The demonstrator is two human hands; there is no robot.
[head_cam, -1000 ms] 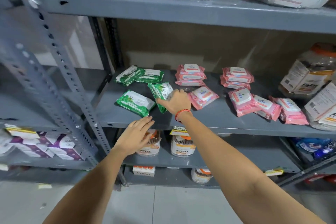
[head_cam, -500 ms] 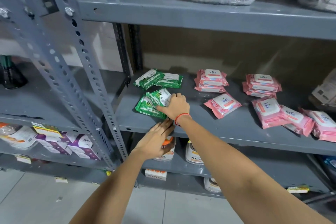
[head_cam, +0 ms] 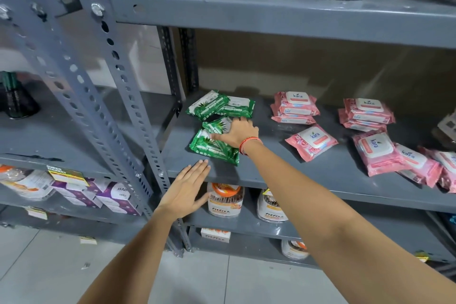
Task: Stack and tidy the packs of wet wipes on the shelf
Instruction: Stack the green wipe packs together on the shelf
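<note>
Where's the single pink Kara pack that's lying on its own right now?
In the head view, the lone pink Kara pack lies mid-shelf, just right of the right hand and in front of the left pink stack.

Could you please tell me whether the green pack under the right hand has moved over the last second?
Yes. That green pack went left onto the other front green pack, toward the shelf upright; the right hand rests on it.

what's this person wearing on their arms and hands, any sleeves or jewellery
Both forearms are bare, with no sleeves in view. The right hand has a thin red-orange thread bracelet around its wrist. The left hand wears nothing: no rings, watch or gloves.
</note>
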